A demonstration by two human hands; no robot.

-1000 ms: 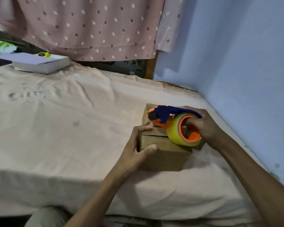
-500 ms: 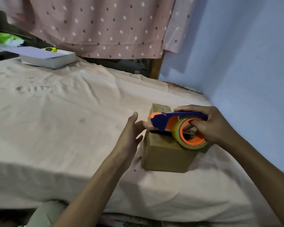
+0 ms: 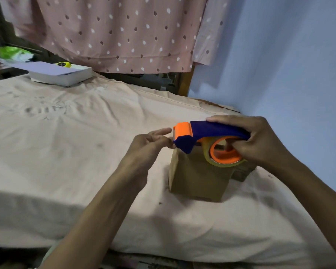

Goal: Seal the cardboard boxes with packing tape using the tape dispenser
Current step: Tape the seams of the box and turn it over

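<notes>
Sitting on a pale bedsheet point(image 3: 66, 152), the cardboard box point(image 3: 198, 177) serves as landmark; a second box point(image 3: 242, 171) shows just behind it to the right. Far beyond it to the left lies a white flat box point(image 3: 62, 74) under a dotted pink cloth point(image 3: 114, 32). Above the box, the right hand point(image 3: 258, 140) grips the blue-and-orange tape dispenser point(image 3: 208, 138), fingers through the roll. The left hand point(image 3: 151, 144) pinches at the dispenser's front end. Half a second ago the dispenser rested on the box top; now it is raised.
</notes>
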